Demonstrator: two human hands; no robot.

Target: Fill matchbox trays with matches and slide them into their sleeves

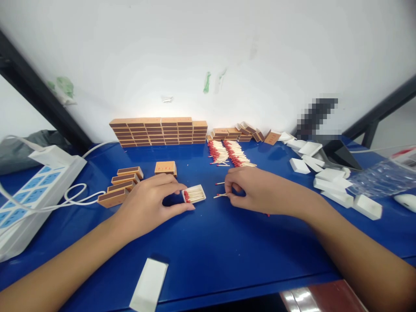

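Observation:
My left hand (152,201) rests on the blue table (208,260) and pinches the near end of a small white matchbox tray (194,194) filled with red-tipped matches. My right hand (256,190) is closed just right of the tray, its fingers pinched on a few loose matches (219,196) lying on the table. One more match (219,183) lies just above them. A heap of red-tipped matches (230,154) lies further back, behind my right hand.
Brown matchboxes are stacked in a wall (159,131) at the back; several more (121,184) lie left of my left hand. White empty trays (331,180) are scattered at the right. A power strip (35,195) with cable sits left. A white tray (149,284) lies near the front edge.

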